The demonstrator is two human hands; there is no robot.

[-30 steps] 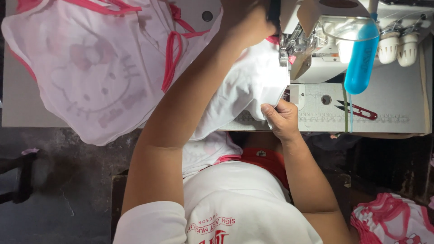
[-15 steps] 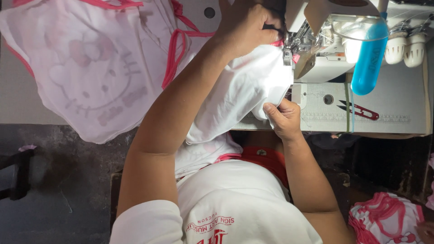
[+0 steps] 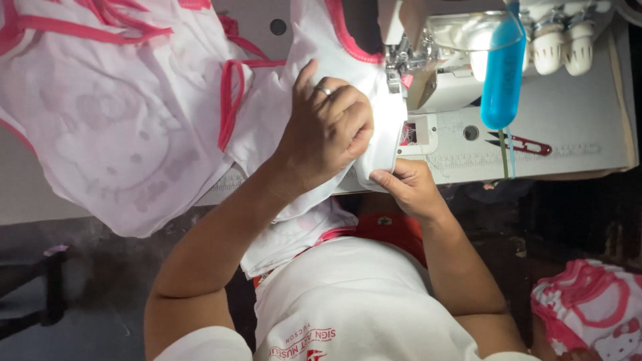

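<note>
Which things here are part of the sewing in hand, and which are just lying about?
In use:
- white fabric piece, pinched by the left hand and right hand
- sewing machine, its foot at the fabric edge

Lying about:
- red thread snips
- blue bottle
- pink-trimmed garment pile
- pink printed cloth, lower right

A blue bottle [image 3: 503, 73] hangs over the desk [image 3: 588, 127]. Just right of its lower end lie red-handled thread snips [image 3: 525, 144]. Two pale thread cones [image 3: 562, 43] stand to the upper right of the bottle. Far below it, at the lower right corner, sits a heap of pink-and-white fabric [image 3: 592, 311].
</note>
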